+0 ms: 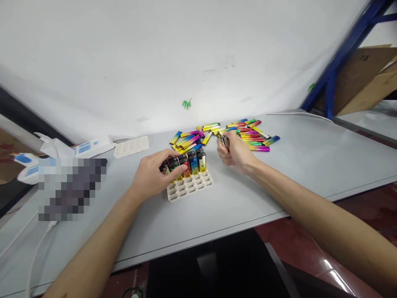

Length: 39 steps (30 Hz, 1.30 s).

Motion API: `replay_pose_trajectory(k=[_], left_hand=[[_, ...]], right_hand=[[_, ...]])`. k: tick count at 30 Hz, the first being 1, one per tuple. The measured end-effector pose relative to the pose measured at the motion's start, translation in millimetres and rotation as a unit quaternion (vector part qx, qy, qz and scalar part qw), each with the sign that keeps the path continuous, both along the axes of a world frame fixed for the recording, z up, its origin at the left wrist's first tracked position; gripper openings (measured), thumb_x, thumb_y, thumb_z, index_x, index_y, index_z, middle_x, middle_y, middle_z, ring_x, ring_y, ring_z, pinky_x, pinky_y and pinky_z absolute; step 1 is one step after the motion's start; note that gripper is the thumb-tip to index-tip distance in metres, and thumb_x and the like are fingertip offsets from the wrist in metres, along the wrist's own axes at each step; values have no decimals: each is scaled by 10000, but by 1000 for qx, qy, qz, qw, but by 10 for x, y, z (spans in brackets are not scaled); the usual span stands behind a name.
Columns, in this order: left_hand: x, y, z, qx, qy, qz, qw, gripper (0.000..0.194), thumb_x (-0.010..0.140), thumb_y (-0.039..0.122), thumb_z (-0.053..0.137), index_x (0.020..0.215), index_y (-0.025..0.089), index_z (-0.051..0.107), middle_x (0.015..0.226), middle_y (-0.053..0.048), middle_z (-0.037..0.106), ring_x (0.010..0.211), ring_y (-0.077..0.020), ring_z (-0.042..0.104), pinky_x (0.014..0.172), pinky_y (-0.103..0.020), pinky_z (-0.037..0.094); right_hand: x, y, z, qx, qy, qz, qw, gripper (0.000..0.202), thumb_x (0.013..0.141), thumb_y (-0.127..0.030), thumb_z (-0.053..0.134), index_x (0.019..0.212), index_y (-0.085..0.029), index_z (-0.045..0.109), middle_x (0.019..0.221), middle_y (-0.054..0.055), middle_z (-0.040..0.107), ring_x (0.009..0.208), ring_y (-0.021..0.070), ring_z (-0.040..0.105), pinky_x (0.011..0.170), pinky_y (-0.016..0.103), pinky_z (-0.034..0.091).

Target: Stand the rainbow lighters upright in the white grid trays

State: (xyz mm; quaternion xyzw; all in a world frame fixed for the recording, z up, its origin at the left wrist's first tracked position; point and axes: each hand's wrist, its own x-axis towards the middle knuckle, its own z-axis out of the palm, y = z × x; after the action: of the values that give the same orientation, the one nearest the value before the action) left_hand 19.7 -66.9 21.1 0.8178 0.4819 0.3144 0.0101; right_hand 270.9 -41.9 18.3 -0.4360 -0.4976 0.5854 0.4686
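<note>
Several lighters (194, 164) with black tops and shiny coloured bodies stand upright in the rear rows of a pale tray (190, 188). The tray's front rows show bare holes. My left hand (155, 171) is closed about the left end of the lighters, its thumb across their front and its fingers behind, partly hidden. To the right, above the table, my right hand (232, 151) is wrapped round a lighter (223, 143) whose dark, metallic end shows by the thumb; the rest of it is hidden. Behind both hands lies a loose heap of shiny gradient-coloured lighter cases (187, 142).
Against the wall at left lie another pale tray (132, 147) and a white power strip (93, 147) with cables. A blurred dark item (74, 188) rests on the left of the grey table (248, 203). A blue metal frame (330, 93) and cardboard boxes (366, 78) stand at right.
</note>
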Motion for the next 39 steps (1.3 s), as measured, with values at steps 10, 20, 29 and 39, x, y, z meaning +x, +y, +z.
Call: replay_pose_trajectory(k=[10, 20, 29, 39], left_hand=[[-5, 3, -5, -8, -3, -4, 1000, 345, 850, 511, 639, 1020, 215, 691, 838, -14, 752, 571, -127, 590, 599, -266, 478], [7, -18, 4, -19, -7, 3, 1000, 387, 849, 505, 660, 1121, 229, 668, 919, -18, 753, 708, -161, 658, 684, -278, 493], [-73, 53, -51, -109, -202, -43, 972, 647, 988, 671, 240, 1093, 204, 675, 884, -62, 707, 826, -198, 673, 747, -322, 527], [-26, 118, -76, -177, -328, -31, 928, 814, 917, 800, 190, 938, 162, 695, 793, -76, 691, 763, -197, 656, 722, -319, 503]], right_hand=[[-6, -30, 47, -32, 49, 5, 998, 566, 938, -637, 380, 557, -234, 264, 461, -86, 155, 434, 81, 65, 402, 238, 75], [-20, -58, 70, -43, 49, 8, 998, 509, 972, -516, 317, 553, -230, 275, 468, -80, 159, 429, 83, 70, 400, 233, 90], [57, -60, 78, 62, 44, 27, 997, 460, 902, -655, 543, 804, -207, 580, 677, -23, 484, 549, 106, 457, 535, 259, 390], [-198, -468, 415, 287, -158, 80, 942, 282, 843, -418, 758, 996, -192, 688, 792, 6, 640, 687, 134, 578, 618, 280, 463]])
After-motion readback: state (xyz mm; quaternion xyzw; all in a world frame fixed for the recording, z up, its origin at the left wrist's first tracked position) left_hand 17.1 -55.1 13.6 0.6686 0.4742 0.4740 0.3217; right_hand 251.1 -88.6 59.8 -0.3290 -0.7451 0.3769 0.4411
